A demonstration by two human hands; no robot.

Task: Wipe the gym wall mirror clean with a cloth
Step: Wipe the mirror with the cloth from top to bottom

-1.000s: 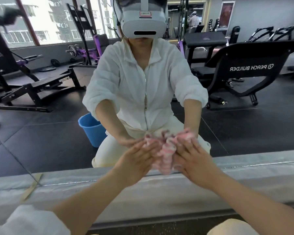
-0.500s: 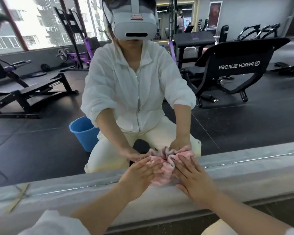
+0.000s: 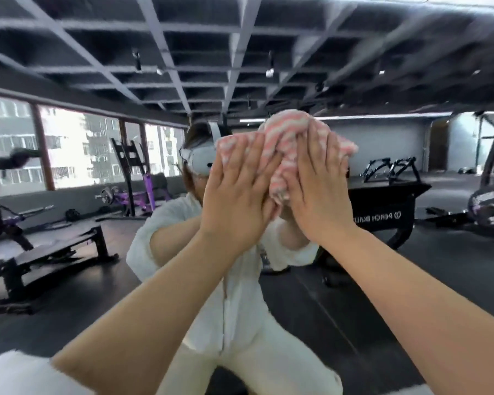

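since the bottom ledge, you've swept both hands up to 12 o'clock; left hand point(image 3: 237, 195) & right hand point(image 3: 317, 192), fingers straight and close together, press cloth point(image 3: 280, 143) flat on mirror point(image 3: 411, 252); lower strip prob done.

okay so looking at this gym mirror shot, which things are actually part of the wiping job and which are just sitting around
Part of the job:
pink striped cloth
wall mirror
left hand, pressing the cloth
right hand, pressing the cloth

Just reflected background:
black bench
purple weight machine
black padded machine
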